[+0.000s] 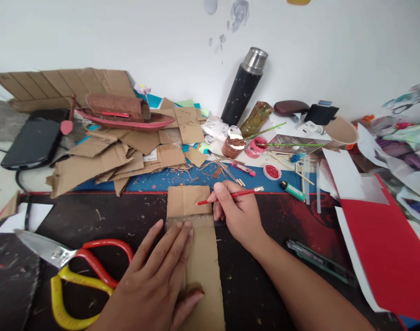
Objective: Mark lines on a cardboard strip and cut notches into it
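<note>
A long cardboard strip (206, 257) lies on the dark mat (127, 211), running away from me. My left hand (161, 271) rests on it with fingers spread, its fingertips by a dark, translucent ruler-like strip (203, 220) across the cardboard. In my right hand (235, 211) is a red pencil (242, 193), pinched between thumb and fingers. Its tip points left, at the upper cardboard part (182, 200) beyond that strip.
Scissors (68, 257) with red and yellow handles lie at left, a cutter (320, 262) at right beside red paper (385, 253). Behind are cardboard scraps (92, 161), a model boat (120, 115), paint pots (256, 147) and a black flask (242, 89).
</note>
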Tool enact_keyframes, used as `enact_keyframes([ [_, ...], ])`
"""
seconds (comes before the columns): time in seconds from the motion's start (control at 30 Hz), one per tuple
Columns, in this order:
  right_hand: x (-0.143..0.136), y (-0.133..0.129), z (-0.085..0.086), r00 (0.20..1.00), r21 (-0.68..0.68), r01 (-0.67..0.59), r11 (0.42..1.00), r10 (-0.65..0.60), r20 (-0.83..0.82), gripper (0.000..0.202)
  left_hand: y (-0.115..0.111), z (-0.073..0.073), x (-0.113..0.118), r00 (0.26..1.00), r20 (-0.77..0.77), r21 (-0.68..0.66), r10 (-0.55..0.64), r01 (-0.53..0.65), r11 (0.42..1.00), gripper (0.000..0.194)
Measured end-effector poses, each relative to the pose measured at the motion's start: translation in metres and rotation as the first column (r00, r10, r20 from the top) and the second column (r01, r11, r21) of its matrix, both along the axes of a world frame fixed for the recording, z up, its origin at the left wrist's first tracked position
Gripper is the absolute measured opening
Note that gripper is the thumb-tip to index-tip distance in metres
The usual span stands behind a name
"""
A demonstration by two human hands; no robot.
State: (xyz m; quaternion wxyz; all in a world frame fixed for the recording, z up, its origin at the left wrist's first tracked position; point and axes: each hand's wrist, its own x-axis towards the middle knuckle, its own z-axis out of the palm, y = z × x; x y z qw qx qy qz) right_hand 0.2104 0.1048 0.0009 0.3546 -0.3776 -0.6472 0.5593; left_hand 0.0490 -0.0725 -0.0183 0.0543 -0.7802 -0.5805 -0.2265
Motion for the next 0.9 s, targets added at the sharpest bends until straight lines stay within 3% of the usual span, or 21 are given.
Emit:
enact_keyframes([
  [0.2, 0.0006, -0.0004, -0.0001, 0.999, 0.013, -0.022, 1.0, 0.022, -0.026, 0.06, -0.001, -0.0005, -0.0057, 0.988, -0.136, 0.019, -0.07, 0.073, 0.997, 0.077],
  [0.9, 0.0013, -0.0026, -0.0015, 0.999, 0.002, -0.035, 0.999, 0.035, -0.013, 0.059, -0.0013, 0.0005, -0.005, 0.986, -0.154, 0.016, -0.063, 0.066, 0.998, 0.068],
])
